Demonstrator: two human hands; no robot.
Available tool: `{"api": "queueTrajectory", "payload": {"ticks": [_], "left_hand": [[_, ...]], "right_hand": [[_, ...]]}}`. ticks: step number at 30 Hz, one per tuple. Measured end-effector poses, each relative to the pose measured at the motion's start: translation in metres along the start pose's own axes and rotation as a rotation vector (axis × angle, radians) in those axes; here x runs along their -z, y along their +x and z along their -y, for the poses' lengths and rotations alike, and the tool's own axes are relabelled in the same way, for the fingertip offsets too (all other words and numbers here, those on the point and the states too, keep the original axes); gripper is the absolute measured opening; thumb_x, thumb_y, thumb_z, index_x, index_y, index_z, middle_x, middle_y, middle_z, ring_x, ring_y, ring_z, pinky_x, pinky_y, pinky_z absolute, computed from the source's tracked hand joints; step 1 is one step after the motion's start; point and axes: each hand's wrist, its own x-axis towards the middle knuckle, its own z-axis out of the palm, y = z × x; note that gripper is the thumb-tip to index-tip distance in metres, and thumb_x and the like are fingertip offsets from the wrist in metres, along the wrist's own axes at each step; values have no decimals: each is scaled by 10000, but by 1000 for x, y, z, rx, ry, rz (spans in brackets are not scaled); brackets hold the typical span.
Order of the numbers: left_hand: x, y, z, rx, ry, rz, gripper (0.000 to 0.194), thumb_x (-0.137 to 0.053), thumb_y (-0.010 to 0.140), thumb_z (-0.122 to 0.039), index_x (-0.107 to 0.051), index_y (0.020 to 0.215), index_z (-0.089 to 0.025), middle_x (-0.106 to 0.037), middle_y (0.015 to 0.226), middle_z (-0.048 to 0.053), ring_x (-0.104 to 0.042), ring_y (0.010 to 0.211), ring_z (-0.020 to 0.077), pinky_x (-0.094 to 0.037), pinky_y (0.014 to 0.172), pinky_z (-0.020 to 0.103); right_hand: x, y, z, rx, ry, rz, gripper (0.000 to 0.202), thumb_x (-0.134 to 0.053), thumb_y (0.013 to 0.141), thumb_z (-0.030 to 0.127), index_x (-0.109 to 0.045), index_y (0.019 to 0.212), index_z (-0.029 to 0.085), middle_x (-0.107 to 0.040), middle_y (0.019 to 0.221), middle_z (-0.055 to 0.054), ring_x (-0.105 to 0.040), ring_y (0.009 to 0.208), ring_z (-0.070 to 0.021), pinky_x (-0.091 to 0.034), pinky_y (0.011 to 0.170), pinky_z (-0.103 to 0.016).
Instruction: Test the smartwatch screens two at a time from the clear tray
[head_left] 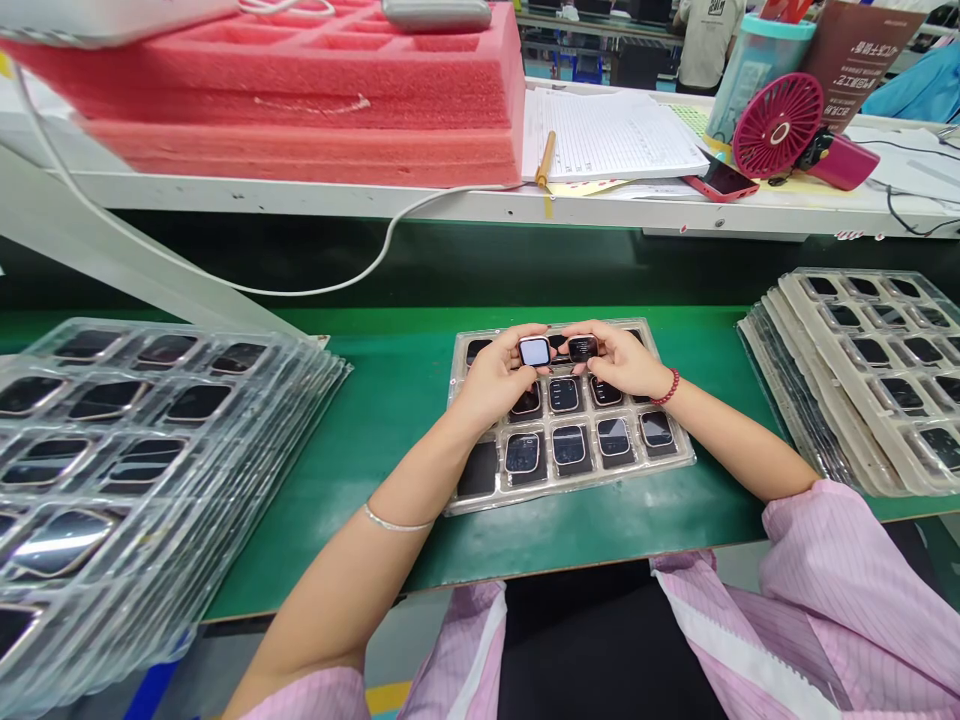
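Note:
Above the far rows of a clear plastic tray [480, 505], my left hand [499, 375] pinches a square smartwatch [535, 351] with a pale, lit screen. Beside it, my right hand [619, 358] grips a second smartwatch [583, 348], whose screen is dark with faint marks. Both watches are held level with each other, a small gap apart. Below them the tray holds several more watch bodies in its pockets, such as a dark-faced watch [568, 445] in the near row. The near-left pocket [478, 470] has no watch in it. My fingers partly cover the far row.
Stacked trays of watches [150, 450] stand at the left, and another tray stack [874, 380] at the right. A shelf [450, 200] crosses behind, bearing red foam [315, 130], papers [615, 135], a pen [547, 160], a phone [721, 180] and a pink fan [778, 125]. A white cable [300, 292] hangs below it.

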Motion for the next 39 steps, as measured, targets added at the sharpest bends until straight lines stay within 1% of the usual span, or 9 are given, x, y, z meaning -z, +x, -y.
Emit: {"api": "queueTrajectory", "payload": {"ticks": [5,10,16,21,24,28,32,35,39], "left_hand": [[0,0,0,18,6,-1,598,-578,605,-102,-604,1197,-180,-712,1065,68,-689,802,169,-537,687,267],[0,0,2,19,13,0,601,-581,612,-98,-600,1207,-180,-712,1053,70,-690,801,175,-537,683,271],[1,0,2,-11,10,15,580,-586,624,-95,-602,1195,-197,-714,1061,61,-692,886,197,-563,759,311],[1,1,2,1,7,12,590,-584,624,-102,-596,1206,-192,-718,1040,63,-697,865,197,-564,751,312],[0,1,2,-1,9,3,585,-582,618,-107,-601,1197,-188,-712,1091,73,-697,864,191,-560,744,303],[1,0,3,2,3,7,589,-582,614,-105,-601,1196,-195,-715,1044,63,-695,859,193,-548,703,280],[2,0,3,13,4,11,608,-582,616,-103,-601,1216,-201,-706,1042,65,-695,813,192,-506,600,241],[2,0,4,-2,9,13,599,-574,616,-99,-608,1206,-193,-704,1058,68,-696,824,190,-505,618,242],[2,1,5,-22,15,21,590,-573,619,-99,-611,1201,-187,-709,1055,63,-699,831,190,-524,674,267]], "right_hand": [[0,0,2,-52,21,8,443,-475,814,124,-528,1252,152,-652,1227,-135,-716,822,-167,-601,650,-270],[0,0,5,8,31,0,455,-507,792,134,-524,1246,162,-647,1243,-129,-700,982,-198,-611,792,-319],[1,-1,4,-57,22,15,452,-484,815,136,-504,1266,165,-653,1226,-127,-715,842,-169,-594,638,-253],[1,0,8,-4,28,1,456,-535,787,144,-514,1243,161,-646,1237,-133,-694,1015,-218,-603,737,-289],[1,-1,8,-33,28,0,439,-529,811,151,-519,1249,162,-664,1210,-126,-715,914,-193,-588,649,-251],[2,-1,5,-107,30,3,407,-478,857,160,-516,1262,161,-671,1203,-124,-723,788,-160,-554,549,-215],[2,0,5,-61,45,-12,484,-494,776,111,-522,1257,157,-655,1236,-125,-715,855,-166,-586,642,-237],[2,0,6,-1,15,-12,502,-480,742,92,-539,1236,162,-638,1261,-119,-696,900,-164,-603,760,-283],[2,0,5,48,-14,-12,506,-459,746,91,-539,1241,158,-628,1260,-121,-679,927,-167,-605,798,-311]]}}
